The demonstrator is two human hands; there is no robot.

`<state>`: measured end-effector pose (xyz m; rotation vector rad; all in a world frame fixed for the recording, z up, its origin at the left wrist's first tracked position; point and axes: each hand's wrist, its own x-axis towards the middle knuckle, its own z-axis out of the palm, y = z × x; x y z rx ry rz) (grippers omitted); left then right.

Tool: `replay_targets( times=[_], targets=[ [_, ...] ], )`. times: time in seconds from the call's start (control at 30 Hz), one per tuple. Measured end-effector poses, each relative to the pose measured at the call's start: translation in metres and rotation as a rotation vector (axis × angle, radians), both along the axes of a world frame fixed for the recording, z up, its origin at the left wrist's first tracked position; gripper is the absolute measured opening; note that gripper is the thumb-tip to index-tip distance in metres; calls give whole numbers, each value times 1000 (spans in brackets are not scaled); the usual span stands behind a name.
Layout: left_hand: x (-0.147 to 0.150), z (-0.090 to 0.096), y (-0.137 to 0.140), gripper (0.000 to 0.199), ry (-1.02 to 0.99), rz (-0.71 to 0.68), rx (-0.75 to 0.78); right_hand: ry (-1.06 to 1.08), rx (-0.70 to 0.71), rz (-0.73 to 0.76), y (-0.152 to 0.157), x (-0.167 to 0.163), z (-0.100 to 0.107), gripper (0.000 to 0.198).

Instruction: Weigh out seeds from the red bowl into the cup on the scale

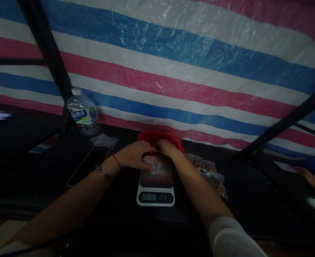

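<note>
A red plastic bag (146, 136) lies behind a white digital kitchen scale (155, 204). My left hand (136, 154) reaches over the back left of the scale, its fingers closed at the bag's near edge and its thumb low over the dark weighing plate (157, 180). Inside the bag's opening is my right hand (166, 147); its fingers are hidden there, so I cannot see what they hold. Small clear bags of brown pieces (205, 166) lie beside my right forearm. The scale's display is lit.
On the black table (114, 217), a dark phone (89, 164) and clear plastic bags (105, 140) lie left of the scale. Behind them stands a large clear bottle (84, 114). A striped sheet (157, 78) hangs behind. Another person's hand (303, 171) is at far right, near a pale sheet (284, 166).
</note>
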<state>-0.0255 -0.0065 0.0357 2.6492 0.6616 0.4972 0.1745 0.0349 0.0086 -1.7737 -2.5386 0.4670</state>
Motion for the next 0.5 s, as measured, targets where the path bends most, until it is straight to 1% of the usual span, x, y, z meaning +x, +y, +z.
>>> replay_targets(
  times=[0.03, 0.13, 0.2, 0.23, 0.3, 0.37, 0.43, 0.5],
  targets=[
    [7, -2, 0, 55, 46, -30, -4, -14, 5, 0, 1, 0, -1, 20],
    [25, -9, 4, 34, 118, -67, -52, -51, 48, -5, 6, 0, -7, 20],
    [32, -14, 12, 24, 74, -23, -42, -67, 66, -29, 9, -2, -12, 21],
    [34, -17, 17, 21, 31, 29, -13, -70, 73, -45, 9, -3, -14, 21],
    [35, -24, 27, 20, -47, 161, 62, -70, 93, -78, 8, -5, -16, 24],
    [34, -32, 34, 24, -100, 277, 108, -61, 114, -92, 5, -5, -16, 25],
    [33, -40, 37, 31, -135, 341, 107, -32, 124, -86, 1, -4, -15, 25],
    [32, -46, 36, 38, -157, 392, 54, 28, 118, -92, -2, 0, -12, 26]
  ],
)
